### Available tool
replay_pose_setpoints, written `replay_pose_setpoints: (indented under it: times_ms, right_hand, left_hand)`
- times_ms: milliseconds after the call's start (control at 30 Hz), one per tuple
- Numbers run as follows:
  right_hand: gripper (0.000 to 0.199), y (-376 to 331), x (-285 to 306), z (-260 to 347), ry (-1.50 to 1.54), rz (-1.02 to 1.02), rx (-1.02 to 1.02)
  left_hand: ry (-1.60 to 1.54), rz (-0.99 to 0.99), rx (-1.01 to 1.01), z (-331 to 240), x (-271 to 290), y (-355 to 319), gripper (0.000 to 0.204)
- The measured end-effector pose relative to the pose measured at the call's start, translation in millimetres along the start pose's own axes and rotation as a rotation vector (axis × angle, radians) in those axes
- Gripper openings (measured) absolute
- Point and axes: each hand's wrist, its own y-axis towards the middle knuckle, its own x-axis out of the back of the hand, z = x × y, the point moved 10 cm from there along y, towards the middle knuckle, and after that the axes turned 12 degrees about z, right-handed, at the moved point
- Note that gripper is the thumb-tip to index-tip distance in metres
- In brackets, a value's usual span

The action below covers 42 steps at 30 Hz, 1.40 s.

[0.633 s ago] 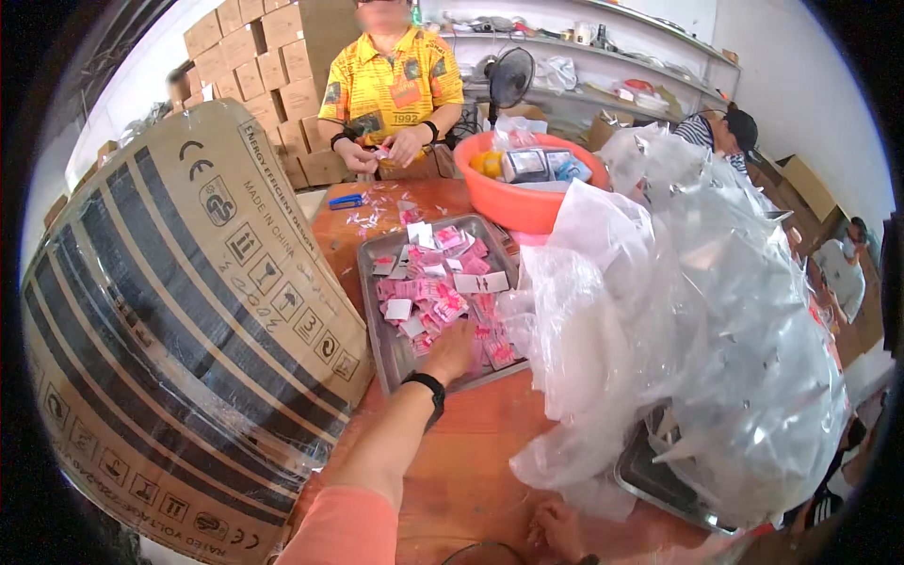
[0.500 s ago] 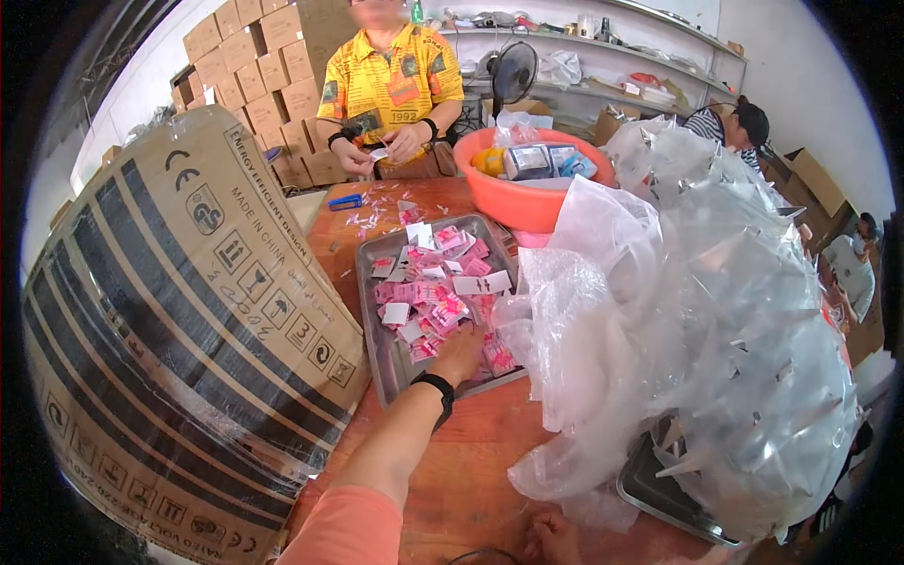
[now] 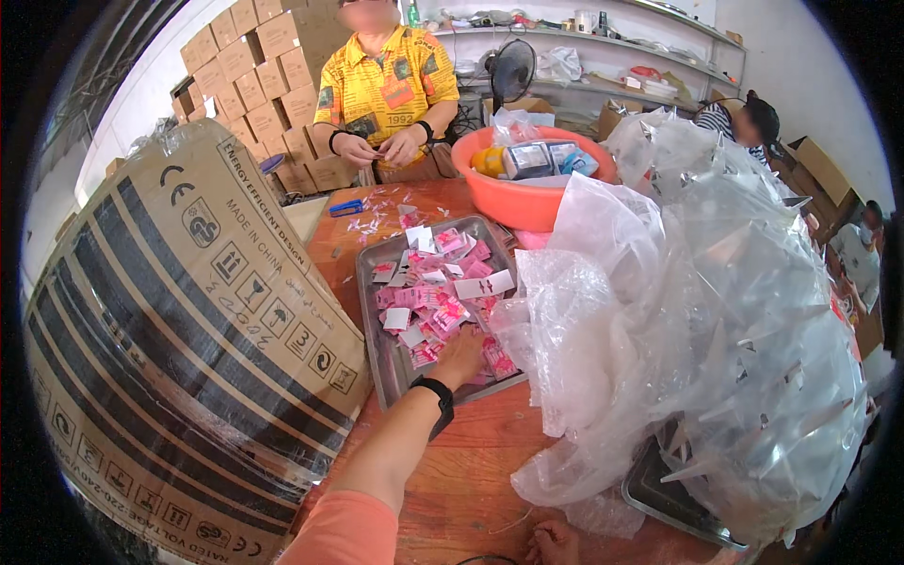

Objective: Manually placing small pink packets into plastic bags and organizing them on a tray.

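Observation:
My left hand (image 3: 460, 358), with a black watch on its wrist, reaches into the near side of a metal tray (image 3: 374, 363). Its fingers are drawn together and down among small pink printed packets (image 3: 441, 311); whatever they pinch is hidden. White cards (image 3: 396, 319) lie mixed with the packets, and a longer white strip with dark marks (image 3: 484, 284) rests on top. Down at the lower edge, my right hand (image 3: 554, 543) lies on the wooden table (image 3: 471, 461) with curled fingers, partly cut off by the frame. I cannot make out anything in it.
A big striped carton (image 3: 188, 311) stands left of the tray. Clear plastic bags (image 3: 716, 320) heap up on the right, over a dark tray (image 3: 659, 485). An orange basin (image 3: 508, 200) holds packages. Across the table a person in yellow (image 3: 386, 94) handles something small, near blue clippers (image 3: 346, 208).
The view has shifted slightly. My left hand stays at nearly the same spot in the tray. The person opposite has brought both hands closer together.

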Motion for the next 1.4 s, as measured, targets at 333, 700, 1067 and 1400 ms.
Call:
replay_pose_setpoints:
  times_ms: [333, 700, 1067, 1400]
  right_hand:
    - [0.007, 3.2, 9.8, -9.8, -0.2, -0.047, 0.158]
    - [0.007, 2.8, 8.8, 0.2, -0.361, -0.067, 0.286]
    - [0.011, 6.5, 10.6, -31.9, -0.099, 0.031, -0.05]
    - [0.014, 16.4, 26.7, -50.6, -0.341, -0.022, 0.066]
  left_hand:
    - [0.089, 0.089, -0.009, -3.7, -3.5, 5.6, 0.052]
    - [0.041, -0.017, 0.019, 14.8, -2.2, -3.5, 0.053]
    - [-0.43, -0.212, 0.069, 63.9, 31.6, -24.4, 0.04]
    - [-1.316, -0.264, 0.087, 19.5, 66.7, -145.6, 0.01]
